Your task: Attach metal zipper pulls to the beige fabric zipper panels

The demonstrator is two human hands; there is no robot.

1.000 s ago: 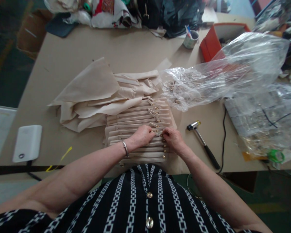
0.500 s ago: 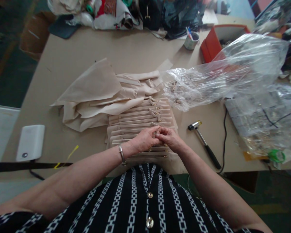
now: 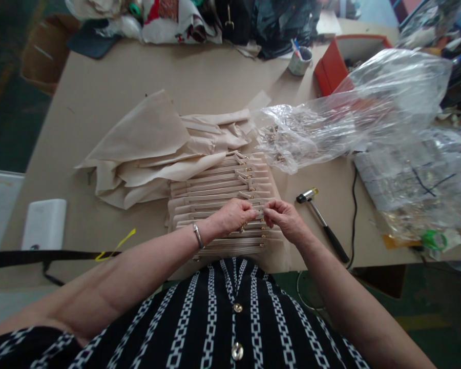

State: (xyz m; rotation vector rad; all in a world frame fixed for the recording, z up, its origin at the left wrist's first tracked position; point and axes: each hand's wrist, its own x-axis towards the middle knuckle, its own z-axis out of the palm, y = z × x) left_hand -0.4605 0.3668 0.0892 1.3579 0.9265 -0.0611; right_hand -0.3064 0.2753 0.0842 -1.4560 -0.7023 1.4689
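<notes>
Holding the left hand (image 3: 232, 216) just beside the right hand (image 3: 285, 219), over the zippers (image 3: 209, 195) on the tabletop (image 3: 138, 66); bending the fingers (image 3: 251, 211) of both inward, as if pinching something small, but not being able to tell what. Seeing the zippers lying in overlapping rows, perhaps for leaving each one easy to reach. Having the hammer (image 3: 323, 222) to the right, with handle (image 3: 337, 245) pointing nearer, probably for easy taking. Farther, seeing loose beige cloth (image 3: 144, 133), plastic bag (image 3: 353, 118), then red box (image 3: 331, 66).

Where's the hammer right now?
In the head view, the hammer lies on the table, right of the middle, between the person's right hand and the black cord.
</notes>
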